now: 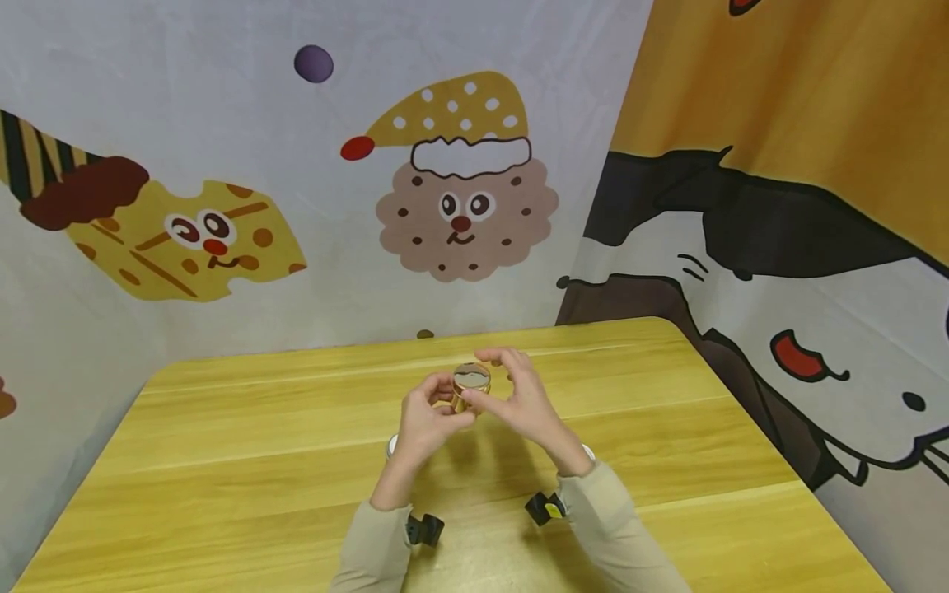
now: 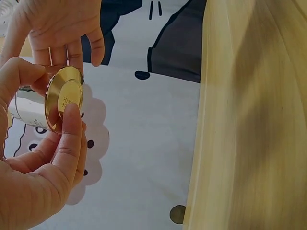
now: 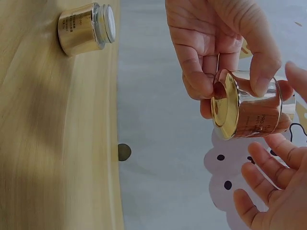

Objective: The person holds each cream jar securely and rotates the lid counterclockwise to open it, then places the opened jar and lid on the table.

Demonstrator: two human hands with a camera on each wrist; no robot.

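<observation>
My left hand (image 1: 430,420) grips a shiny gold cosmetic jar (image 3: 259,108) above the table, thumb on one side and fingers on the other. The jar stands upright, its mirror-like top (image 1: 472,375) facing up. Seen in the left wrist view, small print marks its gold base (image 2: 69,96). Beside the jar is my right hand (image 1: 522,403), its fingers spread and relaxed, its thumb overlapping the jar's near side in the head view. A second gold jar (image 3: 81,29) with a pale top stands on the table, mostly hidden behind my left forearm in the head view.
The wooden table (image 1: 259,486) reaches back to a cartoon-printed cloth wall (image 1: 334,305). A white rounded edge (image 1: 589,452) peeks out beside my right wrist. Black camera mounts (image 1: 425,530) sit at both cuffs.
</observation>
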